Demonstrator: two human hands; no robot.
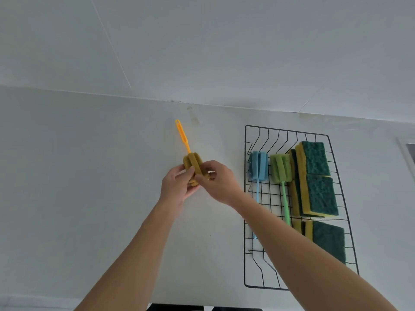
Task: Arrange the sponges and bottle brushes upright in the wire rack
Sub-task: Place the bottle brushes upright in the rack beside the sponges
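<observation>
Left hand [179, 182] and right hand [215, 180] pinching orange bottle brush [193, 167] at frame centre, wire rack [246, 198] right, bare white table [89, 176] open left

Both bare forearms are extended forward and converge at centre. Left hand [177, 187] is cupped palm-up, fingers curled. Right hand [215, 180] is crossed in from the right, thumb and fingertips pinched closed just beside the left fingers.
</observation>
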